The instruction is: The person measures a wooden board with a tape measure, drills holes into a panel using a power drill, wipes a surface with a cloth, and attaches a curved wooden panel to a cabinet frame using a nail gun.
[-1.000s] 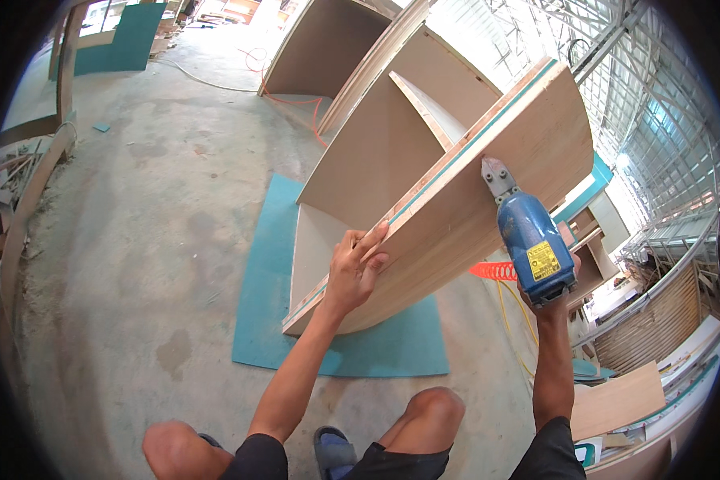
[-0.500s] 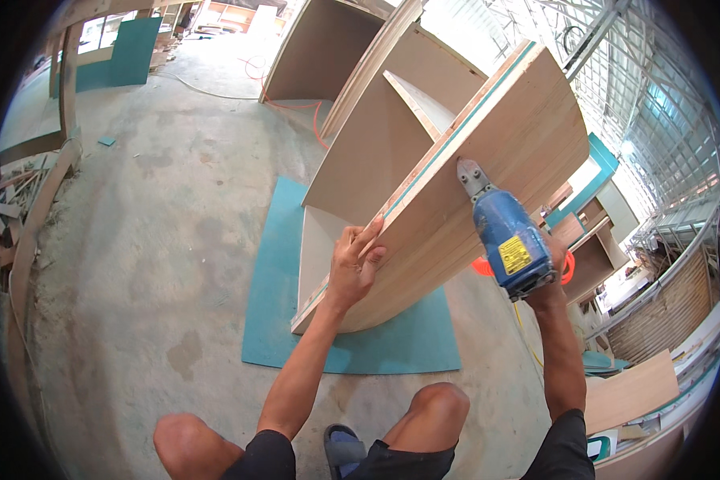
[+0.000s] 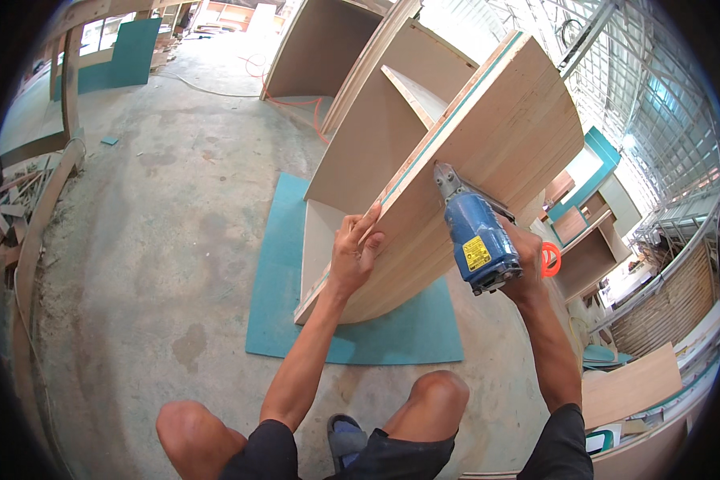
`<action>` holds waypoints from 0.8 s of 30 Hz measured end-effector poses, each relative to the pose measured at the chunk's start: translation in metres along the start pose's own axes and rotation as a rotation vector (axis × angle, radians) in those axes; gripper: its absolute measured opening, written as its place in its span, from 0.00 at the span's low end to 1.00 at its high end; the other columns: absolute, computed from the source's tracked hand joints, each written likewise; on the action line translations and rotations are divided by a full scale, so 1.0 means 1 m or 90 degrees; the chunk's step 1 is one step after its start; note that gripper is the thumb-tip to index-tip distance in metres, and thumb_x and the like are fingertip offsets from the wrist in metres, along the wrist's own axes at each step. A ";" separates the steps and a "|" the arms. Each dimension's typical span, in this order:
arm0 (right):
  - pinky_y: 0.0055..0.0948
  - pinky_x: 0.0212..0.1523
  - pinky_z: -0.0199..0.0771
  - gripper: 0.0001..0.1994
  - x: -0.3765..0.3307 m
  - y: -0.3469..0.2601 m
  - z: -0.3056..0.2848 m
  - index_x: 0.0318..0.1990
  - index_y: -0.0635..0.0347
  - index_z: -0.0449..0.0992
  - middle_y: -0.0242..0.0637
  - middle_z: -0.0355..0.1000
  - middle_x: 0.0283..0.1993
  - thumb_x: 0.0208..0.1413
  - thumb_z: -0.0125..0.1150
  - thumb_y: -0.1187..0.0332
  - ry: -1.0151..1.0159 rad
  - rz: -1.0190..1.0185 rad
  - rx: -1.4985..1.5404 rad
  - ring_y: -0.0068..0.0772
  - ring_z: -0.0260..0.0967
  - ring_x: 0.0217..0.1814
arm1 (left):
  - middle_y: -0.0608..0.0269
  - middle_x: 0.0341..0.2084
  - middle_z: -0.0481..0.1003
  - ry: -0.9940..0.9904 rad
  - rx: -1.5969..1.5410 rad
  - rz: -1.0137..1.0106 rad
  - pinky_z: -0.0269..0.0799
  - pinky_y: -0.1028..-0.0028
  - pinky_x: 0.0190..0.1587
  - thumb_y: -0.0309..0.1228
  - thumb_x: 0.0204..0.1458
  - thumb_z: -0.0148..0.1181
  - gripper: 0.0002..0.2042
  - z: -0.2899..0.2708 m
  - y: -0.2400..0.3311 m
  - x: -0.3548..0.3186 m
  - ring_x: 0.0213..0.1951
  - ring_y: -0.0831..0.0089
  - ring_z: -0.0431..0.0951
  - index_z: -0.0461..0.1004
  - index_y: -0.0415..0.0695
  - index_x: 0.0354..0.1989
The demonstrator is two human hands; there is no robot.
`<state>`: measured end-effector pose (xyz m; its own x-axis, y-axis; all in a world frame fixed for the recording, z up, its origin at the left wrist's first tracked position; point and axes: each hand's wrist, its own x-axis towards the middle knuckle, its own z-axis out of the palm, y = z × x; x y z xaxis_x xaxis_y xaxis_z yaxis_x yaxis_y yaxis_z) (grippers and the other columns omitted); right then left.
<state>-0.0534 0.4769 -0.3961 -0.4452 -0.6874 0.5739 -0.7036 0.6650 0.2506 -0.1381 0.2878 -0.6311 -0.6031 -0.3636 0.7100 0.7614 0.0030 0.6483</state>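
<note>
Plywood makes up the big open cabinet [image 3: 456, 160] that lies on its side on a teal mat [image 3: 284, 264] spread over the concrete floor [image 3: 160, 200]. Its near side panel tilts up and away from the person, with a thin teal strip running along the upper edge.

Left hand [image 3: 355, 254] rests on that edge low down, fingers [image 3: 368, 228] spread and curled over the rim, palm flat against the outer face of the panel. Right hand [image 3: 522, 260] is closed around the body of a blue power tool [image 3: 476, 240], which bears a yellow label. The metal nose of the tool touches the panel edge just above the left hand, and the two hands sit near each other along the same edge. Something orange [image 3: 549, 260] shows just behind the right hand; what it is cannot be told.

Bare knees and dark shorts show at the lower edge, with one sandalled foot between them. A second cabinet [image 3: 320, 48] stands farther back, beside an orange cord on the floor. Wood scraps [image 3: 8, 216] lie at the left, and more boards [image 3: 628, 384] and small cabinets at the right.
</note>
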 end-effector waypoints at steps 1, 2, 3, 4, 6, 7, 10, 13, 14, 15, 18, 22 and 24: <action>0.32 0.40 0.82 0.29 -0.002 0.001 0.001 0.56 0.64 0.79 0.46 0.83 0.40 0.42 0.79 0.68 0.001 -0.004 -0.010 0.41 0.83 0.37 | 0.55 0.45 0.74 -0.003 0.018 -0.001 0.72 0.68 0.54 0.26 0.63 0.61 0.24 -0.002 0.001 -0.001 0.48 0.63 0.76 0.71 0.51 0.69; 0.32 0.39 0.81 0.29 -0.004 0.001 0.003 0.56 0.64 0.79 0.46 0.83 0.40 0.42 0.79 0.68 0.002 -0.009 -0.019 0.41 0.83 0.37 | 0.54 0.47 0.75 -0.004 0.029 0.011 0.72 0.68 0.55 0.26 0.63 0.61 0.24 -0.002 0.001 0.001 0.50 0.62 0.77 0.71 0.51 0.68; 0.33 0.38 0.81 0.30 -0.007 0.001 0.007 0.56 0.64 0.79 0.46 0.82 0.39 0.42 0.78 0.68 0.001 -0.016 -0.007 0.42 0.83 0.36 | 0.53 0.49 0.75 -0.002 0.040 0.010 0.72 0.67 0.56 0.26 0.63 0.61 0.24 0.000 0.001 -0.002 0.51 0.61 0.77 0.71 0.51 0.68; 0.33 0.38 0.81 0.30 -0.009 -0.001 0.012 0.56 0.63 0.79 0.46 0.82 0.38 0.42 0.78 0.67 0.000 -0.024 0.006 0.42 0.83 0.36 | 0.53 0.52 0.76 0.000 0.051 0.009 0.73 0.66 0.56 0.26 0.63 0.61 0.24 0.000 0.001 -0.007 0.53 0.60 0.77 0.71 0.51 0.68; 0.33 0.37 0.80 0.29 -0.017 -0.004 0.023 0.55 0.64 0.79 0.47 0.82 0.39 0.43 0.78 0.68 -0.027 -0.029 0.013 0.43 0.82 0.35 | 0.53 0.53 0.77 0.077 0.133 0.018 0.72 0.62 0.55 0.23 0.59 0.63 0.26 -0.006 -0.010 -0.028 0.51 0.57 0.78 0.73 0.55 0.67; 0.33 0.37 0.80 0.28 -0.024 -0.005 0.031 0.54 0.65 0.79 0.48 0.81 0.40 0.43 0.78 0.68 -0.047 -0.027 0.008 0.44 0.82 0.36 | 0.52 0.54 0.77 0.112 0.177 0.026 0.71 0.61 0.55 0.22 0.57 0.64 0.28 -0.010 -0.020 -0.042 0.50 0.56 0.79 0.74 0.58 0.66; 0.34 0.37 0.80 0.27 -0.041 -0.010 0.058 0.53 0.66 0.79 0.49 0.81 0.41 0.43 0.78 0.69 -0.055 -0.025 0.022 0.45 0.82 0.37 | 0.50 0.56 0.78 0.170 0.253 0.002 0.71 0.61 0.56 0.24 0.57 0.66 0.24 -0.018 -0.055 -0.093 0.53 0.55 0.80 0.77 0.54 0.62; 0.37 0.34 0.78 0.28 -0.054 -0.010 0.072 0.57 0.64 0.78 0.47 0.81 0.34 0.45 0.74 0.68 -0.030 -0.036 0.013 0.44 0.80 0.32 | 0.52 0.58 0.78 0.194 0.199 -0.073 0.73 0.63 0.60 0.24 0.59 0.64 0.20 -0.011 -0.059 -0.106 0.59 0.55 0.77 0.78 0.48 0.61; 0.36 0.34 0.78 0.28 -0.055 -0.012 0.074 0.57 0.65 0.79 0.47 0.81 0.34 0.45 0.74 0.68 -0.018 -0.036 0.018 0.44 0.80 0.32 | 0.52 0.59 0.77 0.194 0.206 -0.063 0.73 0.63 0.60 0.24 0.59 0.64 0.19 -0.012 -0.060 -0.107 0.60 0.55 0.77 0.78 0.48 0.60; 0.36 0.34 0.78 0.28 -0.056 -0.011 0.075 0.57 0.65 0.79 0.47 0.81 0.34 0.45 0.74 0.69 -0.007 -0.034 0.021 0.44 0.80 0.31 | 0.52 0.59 0.77 0.192 0.212 -0.054 0.73 0.63 0.61 0.24 0.59 0.64 0.19 -0.011 -0.060 -0.105 0.61 0.55 0.76 0.78 0.47 0.60; 0.35 0.31 0.77 0.28 -0.055 -0.010 0.080 0.56 0.66 0.79 0.46 0.80 0.32 0.44 0.75 0.68 0.034 -0.037 0.055 0.41 0.79 0.29 | 0.52 0.60 0.76 0.171 0.243 -0.024 0.72 0.62 0.62 0.25 0.60 0.63 0.18 -0.015 -0.063 -0.102 0.62 0.56 0.76 0.79 0.46 0.60; 0.33 0.30 0.77 0.29 -0.055 -0.013 0.077 0.56 0.66 0.79 0.45 0.81 0.31 0.42 0.77 0.68 0.024 -0.023 0.046 0.39 0.79 0.28 | 0.51 0.59 0.77 0.161 0.179 -0.035 0.70 0.64 0.63 0.25 0.62 0.62 0.17 -0.018 -0.062 -0.104 0.62 0.57 0.76 0.79 0.44 0.59; 0.33 0.31 0.77 0.29 -0.054 -0.015 0.076 0.55 0.66 0.80 0.44 0.81 0.31 0.42 0.78 0.68 0.006 -0.029 0.023 0.39 0.80 0.28 | 0.51 0.57 0.78 0.175 0.116 -0.042 0.69 0.64 0.61 0.24 0.60 0.64 0.18 -0.016 -0.064 -0.102 0.59 0.55 0.77 0.79 0.47 0.59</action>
<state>-0.0612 0.4821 -0.4906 -0.4070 -0.7139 0.5699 -0.7429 0.6217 0.2482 -0.1212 0.3099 -0.7492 -0.5436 -0.6060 0.5807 0.6531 0.1292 0.7462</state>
